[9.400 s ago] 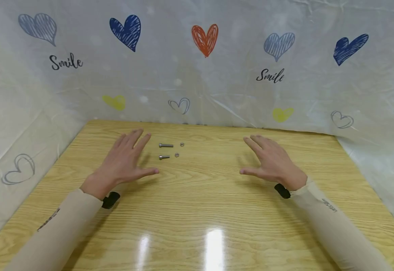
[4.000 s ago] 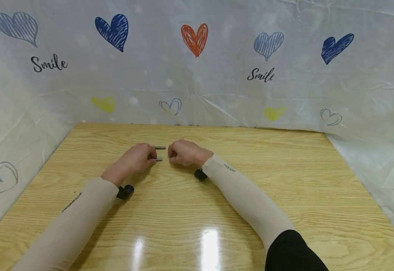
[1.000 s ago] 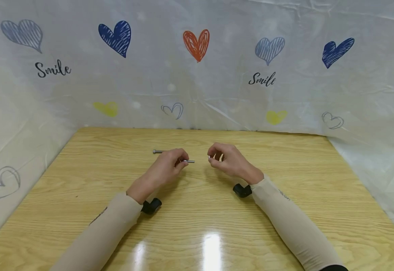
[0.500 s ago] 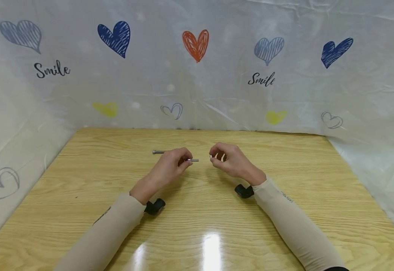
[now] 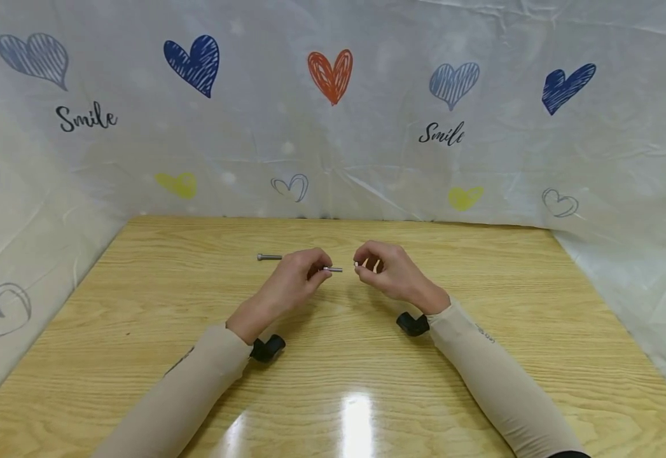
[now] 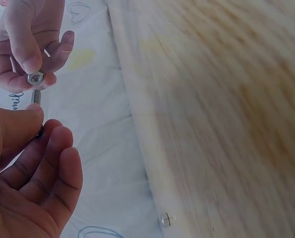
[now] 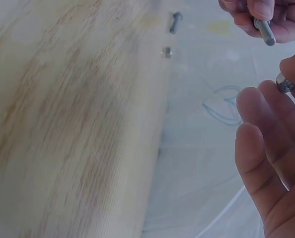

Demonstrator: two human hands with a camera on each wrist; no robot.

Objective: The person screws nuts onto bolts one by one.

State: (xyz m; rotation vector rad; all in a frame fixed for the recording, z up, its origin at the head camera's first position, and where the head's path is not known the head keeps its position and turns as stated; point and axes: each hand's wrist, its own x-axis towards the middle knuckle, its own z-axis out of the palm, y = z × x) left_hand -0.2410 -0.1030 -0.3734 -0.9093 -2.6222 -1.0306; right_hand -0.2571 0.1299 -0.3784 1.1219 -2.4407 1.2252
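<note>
Since half a second ago, our left hand [image 5: 289,278] has edged rightward, carrying its bolt [image 5: 336,270] closer to our right hand [image 5: 394,272], which has stayed almost in place; we pinch the bolt between left thumb and fingers, its threaded end pointing toward the right hand; with right thumb and fingertips we pinch a small nut [image 6: 36,78], its hole visible in the left wrist view; bolt tip and nut are near each other but apart, both held above the wooden table [image 5: 166,286]; on the table beyond our left hand lies another bolt [image 5: 268,257], its head to the left; near its threaded end lies a second nut [image 7: 167,52]; behind the table we see a pale sheet [image 5: 390,95] printed with hearts.
</note>
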